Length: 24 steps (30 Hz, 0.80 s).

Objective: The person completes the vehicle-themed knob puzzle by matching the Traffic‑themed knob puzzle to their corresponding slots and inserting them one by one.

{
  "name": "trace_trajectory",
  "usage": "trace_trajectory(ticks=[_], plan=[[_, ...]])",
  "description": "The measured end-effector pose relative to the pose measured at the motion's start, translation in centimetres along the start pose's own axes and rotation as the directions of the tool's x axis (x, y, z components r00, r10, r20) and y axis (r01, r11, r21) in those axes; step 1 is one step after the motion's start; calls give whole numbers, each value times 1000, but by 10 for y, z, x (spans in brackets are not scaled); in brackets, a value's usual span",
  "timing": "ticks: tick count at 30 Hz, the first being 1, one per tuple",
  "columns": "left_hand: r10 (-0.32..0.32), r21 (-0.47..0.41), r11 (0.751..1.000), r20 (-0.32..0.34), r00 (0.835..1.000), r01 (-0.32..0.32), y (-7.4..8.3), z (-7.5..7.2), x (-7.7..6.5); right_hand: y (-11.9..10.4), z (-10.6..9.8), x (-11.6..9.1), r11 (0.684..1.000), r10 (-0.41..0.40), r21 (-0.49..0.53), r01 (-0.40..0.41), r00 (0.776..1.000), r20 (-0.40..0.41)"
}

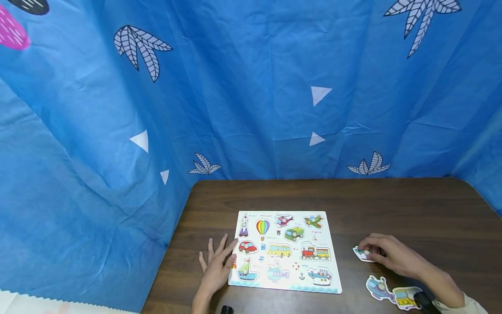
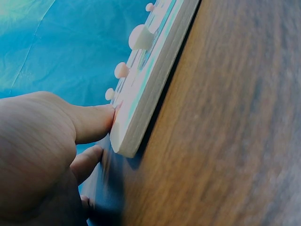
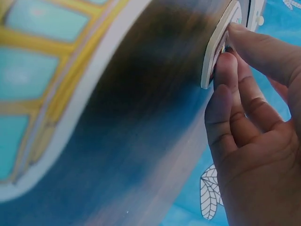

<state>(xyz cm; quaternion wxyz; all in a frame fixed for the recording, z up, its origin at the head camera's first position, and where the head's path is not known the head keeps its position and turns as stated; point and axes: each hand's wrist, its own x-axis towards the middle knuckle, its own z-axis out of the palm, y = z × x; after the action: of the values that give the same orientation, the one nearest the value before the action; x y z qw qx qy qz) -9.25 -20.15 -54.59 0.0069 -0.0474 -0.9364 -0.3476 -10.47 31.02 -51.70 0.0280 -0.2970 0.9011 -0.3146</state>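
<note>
A white peg puzzle board (image 1: 296,261) with printed vehicles lies on the brown table. My left hand (image 1: 218,267) is spread at the board's left side, its thumb touching the edge, as the left wrist view (image 2: 37,146) also shows. To the right of the board, my right hand (image 1: 396,257) pinches a small white-edged puzzle piece (image 1: 361,254) between thumb and fingers; the fingers partly cover its picture. In the right wrist view that piece (image 3: 217,44) is tilted edge-on. Nearer my right forearm lie a submarine piece (image 1: 378,288) and a yellow bus piece (image 1: 405,298).
A blue curtain (image 1: 251,109) with leaf prints hangs behind and to the left of the wooden table (image 1: 274,194). Knobbed pieces such as the red car (image 1: 248,247) and the ship (image 1: 320,278) sit in the board. A black object (image 1: 226,310) shows at the front edge.
</note>
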Motion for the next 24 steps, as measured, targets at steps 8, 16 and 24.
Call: trace_trajectory(ticks=[8, 16, 24], plan=[[-3, -7, 1000, 3, 1000, 3, 0, 0, 0, -2, -1, -1, 999, -44, -4, 44, 998, -36], [6, -7, 1000, -12, 1000, -7, -1, 1, -1, -17, 0, 5, 999, -35, 5, 35, 999, -11], [7, -4, 1000, -9, 1000, -7, -1, 1, 0, -37, 11, 12, 996, -87, 29, 87, 996, 23]])
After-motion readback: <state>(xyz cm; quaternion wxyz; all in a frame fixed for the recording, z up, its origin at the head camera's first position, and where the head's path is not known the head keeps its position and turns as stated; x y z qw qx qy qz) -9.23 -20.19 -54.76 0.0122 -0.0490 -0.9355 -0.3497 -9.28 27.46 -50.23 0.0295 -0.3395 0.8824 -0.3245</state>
